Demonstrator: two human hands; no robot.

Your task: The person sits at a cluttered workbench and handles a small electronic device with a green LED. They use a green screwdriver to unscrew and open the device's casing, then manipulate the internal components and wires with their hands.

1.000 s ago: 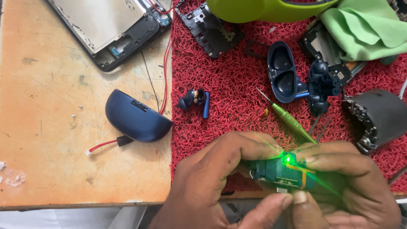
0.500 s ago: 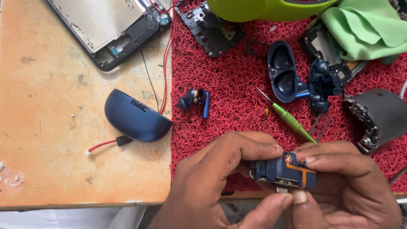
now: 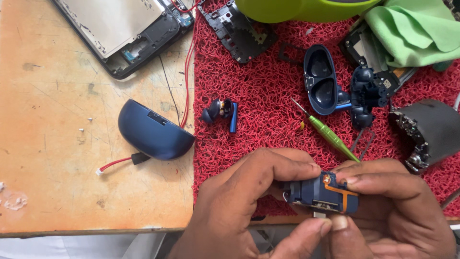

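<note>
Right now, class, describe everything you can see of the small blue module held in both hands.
The blue module is a compact dark-blue plastic block with an orange flex strip across its right end and a small metal connector below. It lies roughly level above the red mat's front edge, pinched between the left hand and right hand, fingertips on top and thumbs beneath.

Two hands are showing, the left hand (image 3: 249, 201) and the right hand (image 3: 393, 211), sharing one small blue circuit module (image 3: 320, 193). One green screwdriver (image 3: 326, 130) is lying on one red mesh mat (image 3: 268, 96). One blue earbud (image 3: 221, 111) is sitting there, with one blue case shell (image 3: 154, 130) on the wooden table (image 3: 57, 144) and one blue inner tray (image 3: 322, 79). One opened phone (image 3: 122, 29) and one green cloth (image 3: 412, 33) are lying at the top. Two tiny screws (image 3: 85, 124) are resting on the table.
</note>
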